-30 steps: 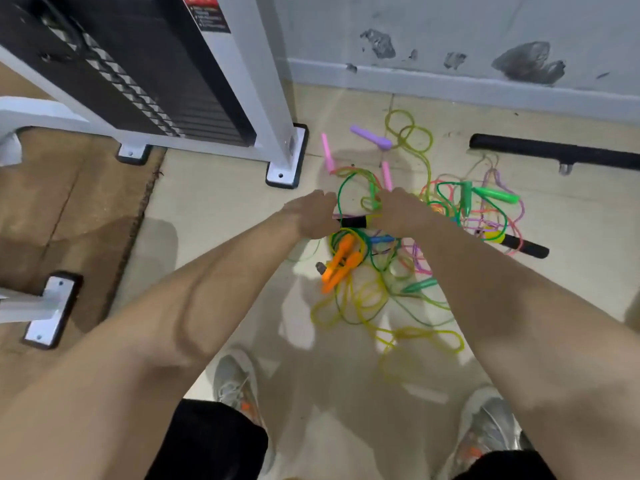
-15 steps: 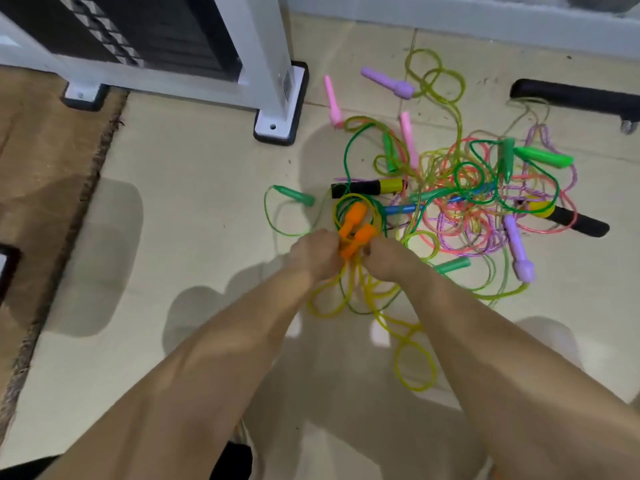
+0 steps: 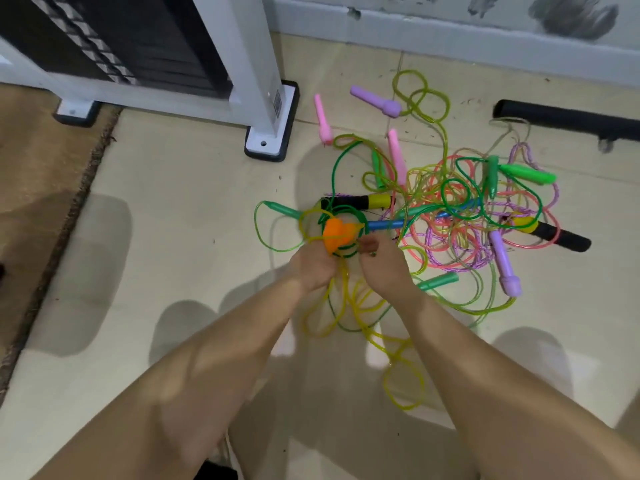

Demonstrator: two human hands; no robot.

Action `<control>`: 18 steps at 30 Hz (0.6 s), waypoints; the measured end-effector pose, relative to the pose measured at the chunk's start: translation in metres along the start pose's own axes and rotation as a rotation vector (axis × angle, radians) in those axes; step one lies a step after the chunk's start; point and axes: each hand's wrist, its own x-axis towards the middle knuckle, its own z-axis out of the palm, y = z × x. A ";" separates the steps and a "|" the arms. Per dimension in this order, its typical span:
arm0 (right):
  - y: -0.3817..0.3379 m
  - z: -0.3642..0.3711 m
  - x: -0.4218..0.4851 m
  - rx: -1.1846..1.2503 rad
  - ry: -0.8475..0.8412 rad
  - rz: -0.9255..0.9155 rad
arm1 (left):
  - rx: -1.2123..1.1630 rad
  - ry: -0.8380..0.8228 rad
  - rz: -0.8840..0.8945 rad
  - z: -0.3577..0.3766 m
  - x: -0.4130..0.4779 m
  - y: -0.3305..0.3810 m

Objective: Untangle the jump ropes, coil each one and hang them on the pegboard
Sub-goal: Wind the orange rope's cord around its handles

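A tangle of coloured jump ropes (image 3: pixel 446 216) lies on the tiled floor, with pink, purple, green, blue and black-and-yellow handles sticking out. My left hand (image 3: pixel 313 268) grips the two orange handles (image 3: pixel 337 233), lifted at the near left edge of the heap. Their yellow rope (image 3: pixel 360 317) trails down in loops toward me. My right hand (image 3: pixel 382 268) is right beside them, its fingers curled and pinching rope by the orange handles. The pegboard is not in view.
A white gym machine frame with a bolted foot (image 3: pixel 270 133) stands at the back left. A brown mat (image 3: pixel 41 161) covers the floor on the left. A black bar (image 3: pixel 568 121) lies by the wall at the right.
Both hands came back from the black-and-yellow handle to the orange handles and took hold of them. The orange handles have risen off the floor, pointing up at me.
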 end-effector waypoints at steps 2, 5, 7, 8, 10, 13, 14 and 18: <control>-0.011 -0.020 -0.015 -0.018 0.003 -0.009 | 0.020 -0.095 0.036 -0.031 -0.024 0.016; -0.037 -0.054 -0.044 -0.025 -0.067 -0.075 | -0.047 -0.329 -0.053 -0.082 -0.066 0.040; -0.060 -0.077 -0.069 -0.135 -0.069 -0.177 | -0.001 -0.487 -0.109 -0.115 -0.100 0.055; -0.074 -0.089 -0.084 -0.210 -0.077 -0.241 | 0.026 -0.558 -0.126 -0.130 -0.118 0.064; -0.104 -0.111 -0.118 -0.268 -0.188 -0.324 | 0.024 -0.669 -0.113 -0.158 -0.152 0.080; -0.140 -0.142 -0.170 -0.034 -0.431 -0.305 | -0.082 -0.755 -0.006 -0.193 -0.197 0.096; -0.146 -0.154 -0.182 0.040 -0.444 -0.328 | -0.130 -0.773 0.033 -0.202 -0.210 0.100; -0.156 -0.196 -0.223 0.116 -0.365 -0.393 | -0.362 -0.840 0.157 -0.226 -0.254 0.104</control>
